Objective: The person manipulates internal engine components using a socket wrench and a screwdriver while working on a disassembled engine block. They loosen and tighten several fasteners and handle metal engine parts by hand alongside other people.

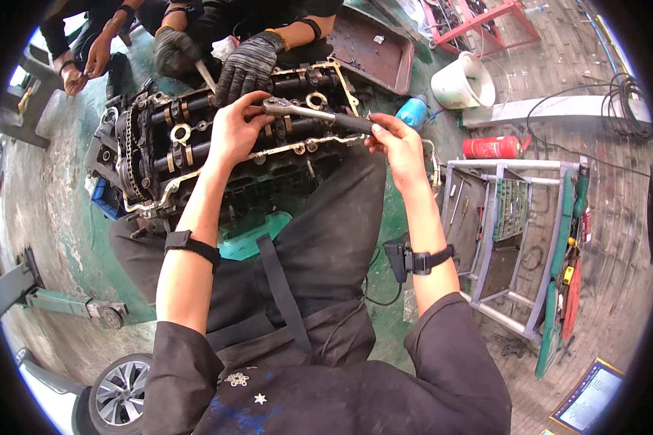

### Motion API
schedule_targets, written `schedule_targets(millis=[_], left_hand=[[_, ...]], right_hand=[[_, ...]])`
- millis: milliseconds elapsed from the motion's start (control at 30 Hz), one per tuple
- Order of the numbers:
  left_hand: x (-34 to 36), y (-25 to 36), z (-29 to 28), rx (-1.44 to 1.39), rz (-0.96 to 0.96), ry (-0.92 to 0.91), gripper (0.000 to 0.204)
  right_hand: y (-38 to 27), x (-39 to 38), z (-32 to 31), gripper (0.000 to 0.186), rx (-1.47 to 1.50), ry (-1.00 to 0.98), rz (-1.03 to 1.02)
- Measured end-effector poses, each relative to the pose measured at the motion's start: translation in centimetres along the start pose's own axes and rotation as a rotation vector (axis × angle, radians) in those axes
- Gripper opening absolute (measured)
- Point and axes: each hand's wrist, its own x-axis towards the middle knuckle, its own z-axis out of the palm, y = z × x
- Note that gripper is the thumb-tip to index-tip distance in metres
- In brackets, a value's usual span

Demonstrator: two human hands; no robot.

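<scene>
A ratchet wrench (315, 112) with a dark grip lies level across both my hands, above an open engine (196, 134). The fingers of my left hand (233, 132) are closed at its metal head. My right hand (397, 145) pinches the end of the dark handle. Beneath them, the engine shows camshafts, bearing caps and a timing chain (127, 156) at its left end. Across from me, a co-worker's gloved hand (248, 67) rests on the engine near my left hand. Their other gloved hand (175, 54) holds a pale-handled tool (207, 75).
Another person's bare hands (83, 69) are at the far left. A brown tray (392, 61), white bucket (464, 81), blue bottle (412, 112) and red fire extinguisher (492, 147) stand to the right. Nearer are a tool cart (519, 239) and a screen (588, 395). A car wheel (121, 391) is at lower left.
</scene>
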Motion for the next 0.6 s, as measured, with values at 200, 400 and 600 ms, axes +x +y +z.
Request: schedule_targets(millis=[200,400,600], left_hand=[[0.2,0.2,-0.1,0.010,0.053,0.008,0.034],[0.8,0.3,0.5,0.106,0.154,0.017,0.039],[-0.3,1.4,0.3,0.164,0.065,-0.037,0.046]], right_hand=[[1.0,1.4,-0.7,0.025,0.064,0.000,-0.021],[2.2,1.1,-1.1,0.022,0.081,0.044,-0.100],[4.4,-0.9,-0.8,0.023,0.108,0.060,-0.139]])
